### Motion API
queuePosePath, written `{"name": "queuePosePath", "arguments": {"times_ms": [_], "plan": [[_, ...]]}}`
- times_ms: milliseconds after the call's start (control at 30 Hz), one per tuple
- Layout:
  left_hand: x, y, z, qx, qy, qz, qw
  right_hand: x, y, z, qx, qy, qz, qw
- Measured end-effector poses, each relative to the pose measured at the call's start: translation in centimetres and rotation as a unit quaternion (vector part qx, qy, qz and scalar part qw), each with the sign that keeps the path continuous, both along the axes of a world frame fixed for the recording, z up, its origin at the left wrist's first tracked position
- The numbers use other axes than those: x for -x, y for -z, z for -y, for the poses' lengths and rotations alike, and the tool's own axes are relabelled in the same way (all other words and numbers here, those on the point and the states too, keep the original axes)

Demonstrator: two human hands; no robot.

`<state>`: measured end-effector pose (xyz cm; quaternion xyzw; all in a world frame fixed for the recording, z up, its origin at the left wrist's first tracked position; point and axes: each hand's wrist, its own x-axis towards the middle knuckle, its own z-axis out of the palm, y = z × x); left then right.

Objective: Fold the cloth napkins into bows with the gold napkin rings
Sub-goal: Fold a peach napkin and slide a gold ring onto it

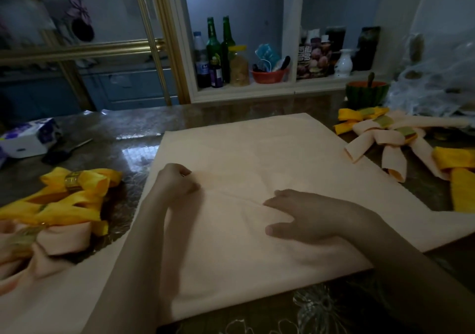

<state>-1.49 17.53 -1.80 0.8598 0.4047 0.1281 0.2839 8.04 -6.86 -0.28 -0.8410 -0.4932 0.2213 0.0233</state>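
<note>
A large peach cloth napkin (257, 151) lies spread on the table in front of me, its near edge folded up to a crease across the middle. My left hand (177, 179) pinches the folded edge at the crease's left end, fingers curled. My right hand (305, 218) rests flat on the folded layer at the crease's right end, fingers straight. Yellow bows with a gold napkin ring (73, 180) lie at the left above peach bows (59, 243). More peach bows (385, 141) and yellow bows (359, 119) lie at the right.
A tissue box (28, 138) and a dark tool (64, 151) sit at the far left on the dark glossy table (128, 125). A green bowl (366, 93) and white netting (437, 84) stand at the far right. A shelf behind holds bottles (218, 51).
</note>
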Motion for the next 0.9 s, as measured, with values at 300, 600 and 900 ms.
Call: {"name": "queuePosePath", "arguments": {"times_ms": [300,600,900], "plan": [[-0.4,0.6,0.4,0.014,-0.043,0.018,0.999,0.6,3.0,-1.3,-0.088,-0.013,0.045,0.995],[-0.4,-0.2,0.1,0.015,0.000,0.031,0.999,1.1,2.0,-1.5,-0.118,-0.010,0.079,0.990],[-1.3,-1.7,2.4,-0.058,0.086,0.171,0.980,-2.0,2.9,-1.1,-0.292,0.130,0.054,0.946]]}}
